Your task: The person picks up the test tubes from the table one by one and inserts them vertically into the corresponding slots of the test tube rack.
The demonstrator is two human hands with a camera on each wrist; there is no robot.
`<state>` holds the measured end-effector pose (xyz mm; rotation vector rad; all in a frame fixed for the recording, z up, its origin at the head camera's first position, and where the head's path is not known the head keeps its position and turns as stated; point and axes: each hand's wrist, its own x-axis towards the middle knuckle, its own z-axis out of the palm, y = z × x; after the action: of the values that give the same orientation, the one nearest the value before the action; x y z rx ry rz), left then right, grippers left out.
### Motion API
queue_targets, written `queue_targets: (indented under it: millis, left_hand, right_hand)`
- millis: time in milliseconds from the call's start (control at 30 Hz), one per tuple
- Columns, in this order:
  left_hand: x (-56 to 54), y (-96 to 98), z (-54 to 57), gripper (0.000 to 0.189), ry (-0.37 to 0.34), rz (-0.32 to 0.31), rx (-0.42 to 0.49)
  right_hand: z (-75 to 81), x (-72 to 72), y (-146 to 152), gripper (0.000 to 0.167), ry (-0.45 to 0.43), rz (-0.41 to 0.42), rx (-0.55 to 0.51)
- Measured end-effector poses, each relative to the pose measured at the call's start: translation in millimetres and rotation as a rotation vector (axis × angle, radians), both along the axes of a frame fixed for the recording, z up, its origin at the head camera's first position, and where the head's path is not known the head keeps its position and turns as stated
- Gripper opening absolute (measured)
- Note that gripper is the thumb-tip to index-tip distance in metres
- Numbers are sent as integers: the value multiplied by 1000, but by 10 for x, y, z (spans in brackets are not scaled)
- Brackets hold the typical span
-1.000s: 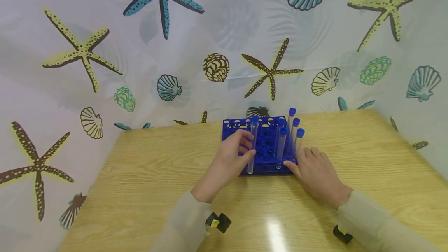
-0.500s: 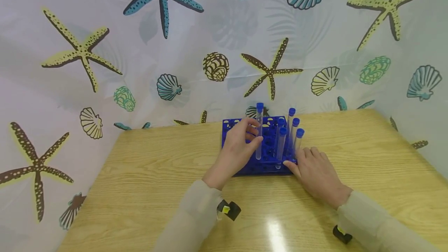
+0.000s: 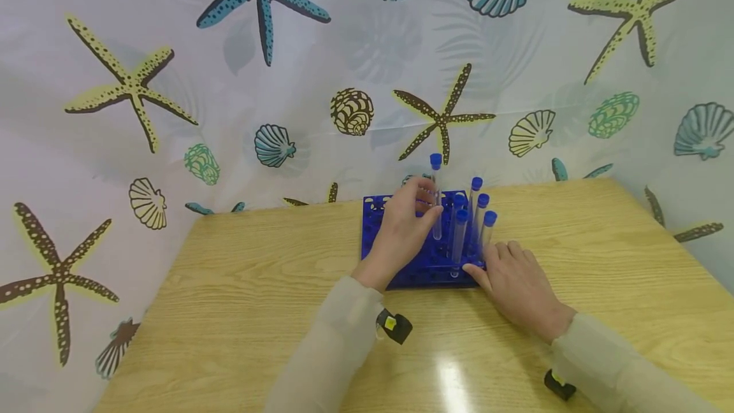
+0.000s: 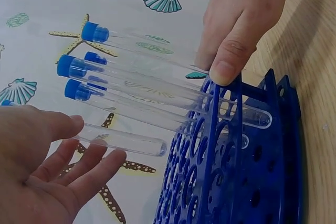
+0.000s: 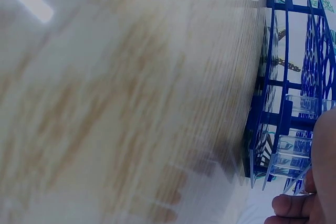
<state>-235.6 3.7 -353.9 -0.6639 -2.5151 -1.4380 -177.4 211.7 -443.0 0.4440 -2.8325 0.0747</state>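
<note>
My left hand (image 3: pixel 404 225) pinches a clear test tube (image 3: pixel 438 227) with a blue cap between thumb and fingers, upright above the rack's middle. In the left wrist view the rounded bottom of this tube (image 4: pixel 152 147) is clear of the holes, and its cap is mostly hidden behind the hand. The blue test tube rack (image 3: pixel 436 278) stands on the table. Several capped tubes (image 3: pixel 459 241) sit in its right end. My right hand (image 3: pixel 518 282) holds the rack's right front corner, its thumb (image 4: pixel 227 66) on the top plate's edge.
The wooden table (image 3: pixel 258 311) reaches back to a white cloth (image 3: pixel 309 69) printed with starfish and shells. Rows of open holes (image 4: pixel 191 182) fill the rest of the rack. A dark band with a small camera (image 3: pixel 395 326) sits at each sleeve.
My left hand has moved up, away and a little right with the tube, from in front of the rack to above its holes. My right hand and the rack have stayed put.
</note>
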Motion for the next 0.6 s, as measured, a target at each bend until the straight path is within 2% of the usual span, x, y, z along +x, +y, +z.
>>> queue_targets:
  millis: [233, 600]
  left_hand:
    - [-123, 113, -14, 30, 56, 25, 28]
    - [-198, 248, -63, 28, 55, 41, 6]
  right_hand:
    - [-11, -13, 9, 43, 8, 3, 8]
    - [-7, -19, 11, 41, 7, 10, -9]
